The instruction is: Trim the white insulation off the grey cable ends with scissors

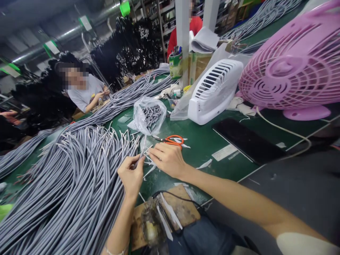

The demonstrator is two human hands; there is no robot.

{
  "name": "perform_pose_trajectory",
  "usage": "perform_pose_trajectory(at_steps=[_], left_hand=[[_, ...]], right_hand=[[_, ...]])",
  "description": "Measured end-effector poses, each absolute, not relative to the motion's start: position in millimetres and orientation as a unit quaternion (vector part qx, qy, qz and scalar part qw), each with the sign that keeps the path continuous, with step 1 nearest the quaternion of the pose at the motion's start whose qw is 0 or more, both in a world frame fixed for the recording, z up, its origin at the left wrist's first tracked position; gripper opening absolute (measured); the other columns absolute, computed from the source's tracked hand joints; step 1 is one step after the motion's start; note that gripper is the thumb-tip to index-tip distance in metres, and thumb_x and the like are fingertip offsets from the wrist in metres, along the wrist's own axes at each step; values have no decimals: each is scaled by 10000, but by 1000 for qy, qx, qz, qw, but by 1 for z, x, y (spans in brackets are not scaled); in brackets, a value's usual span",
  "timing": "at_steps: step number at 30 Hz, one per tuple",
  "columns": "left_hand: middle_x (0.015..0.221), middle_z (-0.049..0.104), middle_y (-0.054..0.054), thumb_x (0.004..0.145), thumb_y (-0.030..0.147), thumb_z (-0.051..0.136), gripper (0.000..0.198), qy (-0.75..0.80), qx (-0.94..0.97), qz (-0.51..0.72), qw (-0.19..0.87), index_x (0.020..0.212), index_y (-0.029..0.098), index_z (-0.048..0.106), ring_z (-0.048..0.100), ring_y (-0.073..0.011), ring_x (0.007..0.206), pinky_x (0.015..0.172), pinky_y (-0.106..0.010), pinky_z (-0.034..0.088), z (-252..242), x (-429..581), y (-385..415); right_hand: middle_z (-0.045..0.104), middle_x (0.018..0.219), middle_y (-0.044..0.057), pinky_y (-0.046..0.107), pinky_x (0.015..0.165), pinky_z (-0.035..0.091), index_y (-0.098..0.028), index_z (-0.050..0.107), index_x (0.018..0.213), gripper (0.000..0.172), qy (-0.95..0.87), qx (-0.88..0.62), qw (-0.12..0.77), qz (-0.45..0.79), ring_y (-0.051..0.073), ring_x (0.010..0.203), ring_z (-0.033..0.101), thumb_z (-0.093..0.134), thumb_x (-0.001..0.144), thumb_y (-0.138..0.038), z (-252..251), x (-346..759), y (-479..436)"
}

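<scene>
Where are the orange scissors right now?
Head view, centre: the orange scissors lie on the green table just beyond the right hand, near the clear bag of small grey parts.

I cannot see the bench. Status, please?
Left hand and right hand both pinch one cable end. Cable pile at left. Scissors beside right hand, not blocking.

Your left hand (pixel 132 177) pinches a grey cable end (pixel 140 158), and your right hand (pixel 167 158) closes its fingertips on the tip just beside it. The heap of grey cables (pixel 74 177) lies to your left on the green table (pixel 207 141). Orange scissors (pixel 174 140) lie just beyond your right hand, near a plastic bag of small metal parts (pixel 149 115). Behind them stand a white fan (pixel 214 92) and a pink fan (pixel 294 60).
</scene>
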State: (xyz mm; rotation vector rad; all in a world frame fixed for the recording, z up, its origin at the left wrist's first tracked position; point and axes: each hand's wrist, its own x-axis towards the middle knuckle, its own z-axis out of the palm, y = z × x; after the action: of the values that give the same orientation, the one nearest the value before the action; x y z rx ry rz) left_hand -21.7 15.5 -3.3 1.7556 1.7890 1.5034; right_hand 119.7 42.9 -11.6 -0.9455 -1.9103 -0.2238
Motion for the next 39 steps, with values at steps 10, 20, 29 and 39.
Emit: perform_pose_trajectory(at_steps=[10, 20, 29, 39], left_hand=[[566, 594, 3, 781, 168, 603, 64, 514, 727, 415, -184, 755, 152, 660, 498, -87, 471, 487, -201, 357, -9, -19, 13], [559, 588, -3, 782, 155, 604, 59, 505, 726, 400, -240, 745, 138, 647, 493, -95, 468, 486, -206, 344, -8, -23, 15], [558, 582, 1, 792, 177, 582, 96, 517, 734, 387, -208, 759, 156, 670, 496, -94, 474, 486, -211, 324, -11, -19, 12], [524, 572, 9, 707, 332, 604, 196, 597, 607, 481, 209, 649, 148, 641, 514, -117, 486, 494, -219, 398, -11, -28, 30]], right_hand=[[595, 603, 14, 255, 517, 247, -147, 623, 665, 232, -787, -472, 398, -4, 106, 516, 497, 478, 844, -173, -11, 117, 39], [612, 589, 14, 261, 513, 240, -147, 631, 630, 241, -790, -456, 410, 3, 107, 520, 529, 490, 821, -187, -9, 121, 38], [582, 542, 8, 235, 493, 272, -138, 607, 600, 223, -777, -426, 462, 39, 100, 485, 499, 507, 800, -149, -11, 120, 42], [602, 613, 23, 215, 523, 378, -141, 623, 778, 232, -766, -216, 599, 88, 103, 536, 515, 431, 895, -195, -14, 107, 29]])
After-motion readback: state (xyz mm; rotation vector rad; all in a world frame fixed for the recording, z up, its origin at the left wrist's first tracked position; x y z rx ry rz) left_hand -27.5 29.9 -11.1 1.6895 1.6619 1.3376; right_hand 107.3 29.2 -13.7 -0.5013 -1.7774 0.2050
